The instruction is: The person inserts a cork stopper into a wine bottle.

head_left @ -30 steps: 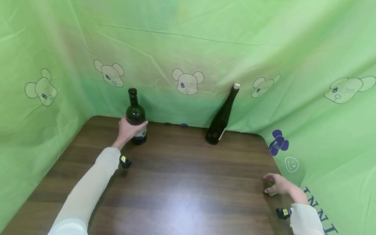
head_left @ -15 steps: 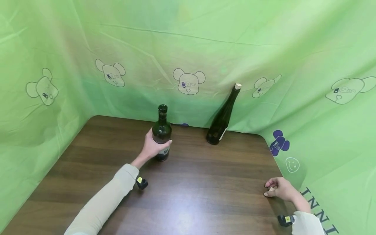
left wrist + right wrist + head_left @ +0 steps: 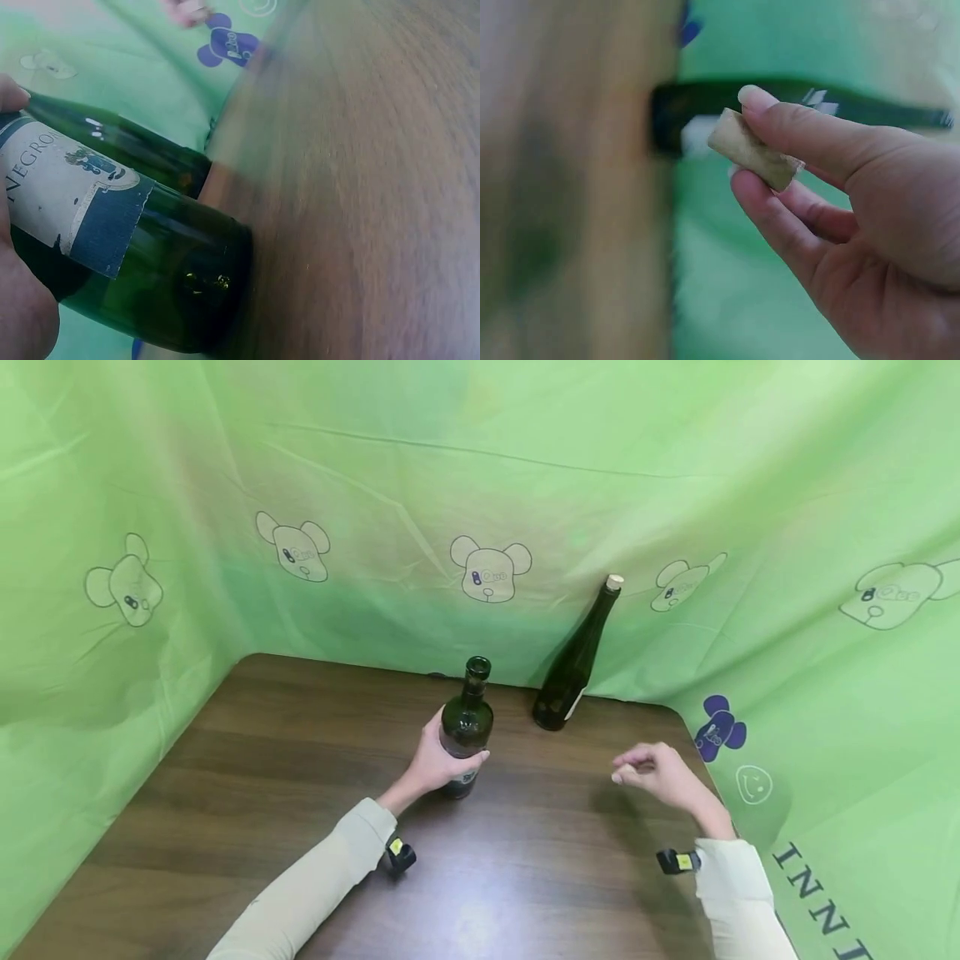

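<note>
Clearly, one green bottle (image 3: 466, 725) is held round its middle by the left hand (image 3: 437, 762), and a cork (image 3: 751, 152) is pinched by the right hand (image 3: 663, 777).

green printed curtain (image 3: 390, 477), brown wooden table (image 3: 300, 743)

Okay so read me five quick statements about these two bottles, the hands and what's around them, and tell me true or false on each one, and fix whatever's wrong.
1. The left hand grips the front bottle. True.
2. The right hand is empty. False: the right hand pinches a cork between thumb and fingers.
3. The rear bottle has a stopper in its top. True.
4. The front bottle is stoppered too. False: it is open at the top.
5. Green cloth hangs behind the wood-grain table. True.
</note>
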Available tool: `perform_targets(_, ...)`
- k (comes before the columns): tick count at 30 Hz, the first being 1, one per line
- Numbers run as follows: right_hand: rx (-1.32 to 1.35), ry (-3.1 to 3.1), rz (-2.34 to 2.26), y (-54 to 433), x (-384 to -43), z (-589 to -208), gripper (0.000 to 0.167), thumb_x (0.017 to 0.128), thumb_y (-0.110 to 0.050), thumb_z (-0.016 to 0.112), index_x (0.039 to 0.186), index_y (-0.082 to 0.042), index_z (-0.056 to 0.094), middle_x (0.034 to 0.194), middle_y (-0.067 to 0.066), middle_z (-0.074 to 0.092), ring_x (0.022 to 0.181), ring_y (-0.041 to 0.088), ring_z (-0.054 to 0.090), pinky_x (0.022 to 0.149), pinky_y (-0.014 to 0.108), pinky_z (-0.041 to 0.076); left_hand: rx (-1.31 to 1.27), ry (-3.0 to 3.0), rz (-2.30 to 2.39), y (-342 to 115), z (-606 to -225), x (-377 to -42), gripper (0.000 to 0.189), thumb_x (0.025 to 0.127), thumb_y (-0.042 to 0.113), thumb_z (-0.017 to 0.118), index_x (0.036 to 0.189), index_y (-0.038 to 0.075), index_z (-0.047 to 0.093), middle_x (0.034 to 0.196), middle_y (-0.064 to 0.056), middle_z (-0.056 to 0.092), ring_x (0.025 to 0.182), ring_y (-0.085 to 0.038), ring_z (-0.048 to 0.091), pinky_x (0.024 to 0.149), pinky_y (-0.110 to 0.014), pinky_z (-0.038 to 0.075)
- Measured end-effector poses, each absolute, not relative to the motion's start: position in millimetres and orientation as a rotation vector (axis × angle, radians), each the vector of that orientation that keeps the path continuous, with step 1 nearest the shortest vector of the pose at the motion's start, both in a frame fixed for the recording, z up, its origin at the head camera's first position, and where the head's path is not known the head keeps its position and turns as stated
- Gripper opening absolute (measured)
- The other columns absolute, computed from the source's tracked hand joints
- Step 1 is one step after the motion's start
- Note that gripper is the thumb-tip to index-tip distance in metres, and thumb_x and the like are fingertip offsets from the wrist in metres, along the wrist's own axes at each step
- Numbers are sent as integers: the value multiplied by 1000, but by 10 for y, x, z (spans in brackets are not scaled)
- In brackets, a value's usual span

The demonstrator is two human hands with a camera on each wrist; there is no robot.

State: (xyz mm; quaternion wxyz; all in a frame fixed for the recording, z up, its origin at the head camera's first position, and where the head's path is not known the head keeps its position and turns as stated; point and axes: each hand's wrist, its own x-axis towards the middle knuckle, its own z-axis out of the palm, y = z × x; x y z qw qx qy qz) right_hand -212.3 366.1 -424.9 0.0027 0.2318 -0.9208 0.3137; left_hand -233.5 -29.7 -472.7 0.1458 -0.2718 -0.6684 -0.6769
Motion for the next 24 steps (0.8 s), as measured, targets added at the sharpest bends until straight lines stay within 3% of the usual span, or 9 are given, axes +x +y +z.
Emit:
perform_targets(5, 785, -2824, 978, 3174, -2334, -3821, 25, 86, -9, 80, 109, 0, 75, 103, 14, 73, 88, 16, 71, 81, 25, 59, -824, -1931, -1971, -206, -4764, -2366, 65, 72, 0, 86, 129, 6, 58, 112, -12, 70, 98, -18, 67, 88, -36, 55)
perform_targets(12, 806, -2560, 1106, 2508, -2500, -3218, 21, 86, -12, 82, 106, -7, 78, 88, 6, 77, 73, 10, 68, 67, 21, 54, -914, -1922, -1994, -184, -4786, -2443, 66, 71, -1, 85, 130, 4, 57, 113, -14, 70, 99, -19, 68, 89, -38, 56)
perform_targets(17, 964, -2390, 1228, 2146, -2537, -2941, 20, 89, -2, 77, 109, -2, 77, 104, 13, 75, 85, 2, 70, 79, 20, 57, -939, -1896, -1998, -176, -4794, -2449, 65, 70, -4, 85, 128, 1, 57, 111, -16, 70, 98, -17, 68, 89, -40, 57)
perform_targets(24, 1164, -2298, 1313, 1894, -2547, -2745, 28, 87, 7, 74, 115, 1, 74, 114, 15, 70, 96, 10, 69, 92, 26, 56, -923, -1887, -2001, -153, -4797, -2432, 67, 69, -5, 85, 129, 1, 57, 112, -17, 70, 99, -16, 68, 91, -39, 56)
